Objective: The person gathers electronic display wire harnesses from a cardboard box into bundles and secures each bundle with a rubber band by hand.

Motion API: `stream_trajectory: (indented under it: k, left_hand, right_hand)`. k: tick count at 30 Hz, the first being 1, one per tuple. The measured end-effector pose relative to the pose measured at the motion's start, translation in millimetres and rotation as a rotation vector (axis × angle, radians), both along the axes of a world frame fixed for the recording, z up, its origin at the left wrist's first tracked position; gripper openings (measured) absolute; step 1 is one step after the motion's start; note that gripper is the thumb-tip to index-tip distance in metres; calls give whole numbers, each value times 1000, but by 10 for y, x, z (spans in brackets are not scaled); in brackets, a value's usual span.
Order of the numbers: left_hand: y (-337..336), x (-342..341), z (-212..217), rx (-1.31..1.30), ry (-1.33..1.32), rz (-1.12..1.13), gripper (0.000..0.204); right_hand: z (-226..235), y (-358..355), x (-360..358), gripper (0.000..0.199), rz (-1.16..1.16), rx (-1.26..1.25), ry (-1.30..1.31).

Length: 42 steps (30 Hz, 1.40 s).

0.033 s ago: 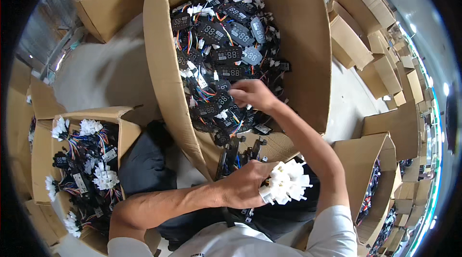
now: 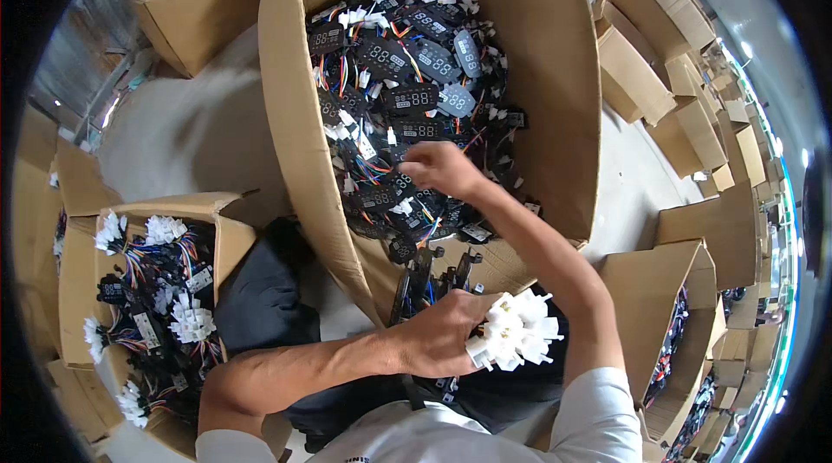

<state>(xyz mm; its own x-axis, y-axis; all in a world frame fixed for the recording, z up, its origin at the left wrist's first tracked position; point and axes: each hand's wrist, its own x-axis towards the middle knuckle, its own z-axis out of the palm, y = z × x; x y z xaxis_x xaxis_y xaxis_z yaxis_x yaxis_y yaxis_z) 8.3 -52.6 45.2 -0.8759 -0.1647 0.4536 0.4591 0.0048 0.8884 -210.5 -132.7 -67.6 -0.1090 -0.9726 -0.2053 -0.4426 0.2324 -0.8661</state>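
My left hand [image 2: 444, 331] is closed round a bundle of wired display modules. Their white plug connectors [image 2: 516, 331] stick out past the thumb side, and black module ends [image 2: 426, 277] show beyond the fingers. Over the pile in the big cardboard box [image 2: 555, 73], my right hand [image 2: 442, 170] has its fingers curled together at a black display module [image 2: 404, 179]. Whatever lies between those fingertips is hidden. Around it are many black and grey display modules [image 2: 412, 99] with coloured wires and small white plugs.
At my left stands an open carton [image 2: 227, 246] with bundled modules [image 2: 146, 330], their white connectors grouped. Another open carton [image 2: 641, 290] with wired parts is at my right. More cartons [image 2: 637, 73] line the far right, and a large one [image 2: 204, 8] stands at the far left.
My right hand has shifted slightly left over the pile, its fingers still curled. My left hand keeps the bundle in nearly the same place.
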Motion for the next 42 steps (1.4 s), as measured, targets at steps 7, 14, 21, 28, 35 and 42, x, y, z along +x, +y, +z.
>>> stream_trajectory:
  k: [7, 14, 21, 28, 35, 42]
  left_hand:
    - [-165, 39, -153, 1, -143, 49, 37]
    - [-232, 52, -154, 60, -160, 64, 41]
    - [-147, 46, -99, 5, -27, 42, 34]
    - [-265, -30, 3, 89, -236, 532, 20]
    - [-362, -216, -78, 513, -75, 566, 20]
    - [-448, -203, -146, 687, -89, 561, 17]
  right_hand:
    - [-826, -835, 697, 59, -227, -136, 391]
    - [-963, -713, 646, 32, -198, -273, 177]
    - [36, 96, 249, 12, -253, -351, -346]
    - [1169, 993, -87, 23, -396, -419, 190]
    - [1383, 1504, 387, 32, -242, -668, 645]
    - [1356, 1449, 485, 21, -219, -666, 538]
